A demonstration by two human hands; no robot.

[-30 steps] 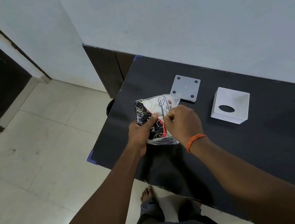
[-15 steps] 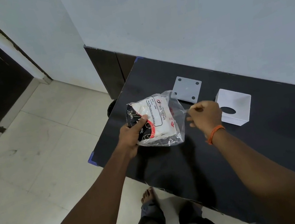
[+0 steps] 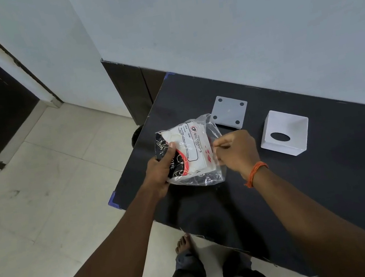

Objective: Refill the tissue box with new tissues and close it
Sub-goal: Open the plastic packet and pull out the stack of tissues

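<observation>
A clear plastic pack of white tissues point(image 3: 194, 149) with black and red print is held above the left part of the black table point(image 3: 331, 185). My left hand point(image 3: 161, 170) grips the pack's left side, thumb on top. My right hand point(image 3: 237, 150) pinches the loose plastic at the pack's right edge. The white tissue box point(image 3: 284, 132) with an oval slot stands on the table to the right of my hands. Its flat white base plate point(image 3: 229, 111) with four dark dots lies behind the pack.
The table's left and near edges border a pale tiled floor point(image 3: 43, 211). A dark cabinet point(image 3: 136, 90) stands behind the table's far left corner against the white wall. My bare foot point(image 3: 183, 243) shows below the table edge.
My right hand pulled away to the right, stretching the plastic, then came back to the pack's right edge. The pack has lifted and tilted so that its label faces up.
</observation>
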